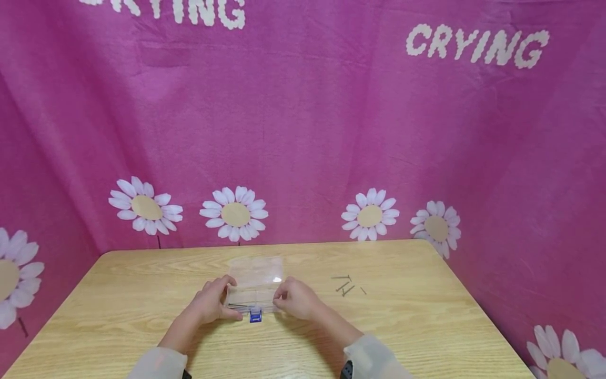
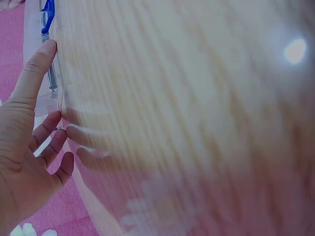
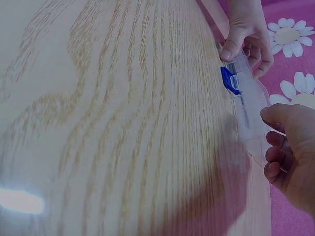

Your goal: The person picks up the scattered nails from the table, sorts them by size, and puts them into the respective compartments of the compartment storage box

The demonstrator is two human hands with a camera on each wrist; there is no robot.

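A clear plastic box (image 1: 264,296) lies on the table with its see-through lid (image 1: 255,269) folded back, away from me. Its blue latch (image 1: 255,316) hangs at the front edge. Long thin metal pieces, like screws or nails (image 1: 240,306), lie inside along the front. My left hand (image 1: 210,302) grips the box's left end, thumb along the front and fingers round the side. At the right end is my right hand (image 1: 298,300), thumb and forefinger close together at the rim, other fingers curled. I cannot tell whether a small piece is between its fingertips.
Several loose screws or nails (image 1: 344,287) lie on the wooden table (image 1: 402,326) to the right of my right hand. A pink cloth (image 1: 303,131) with daisies and white lettering hangs behind the table and along both sides.
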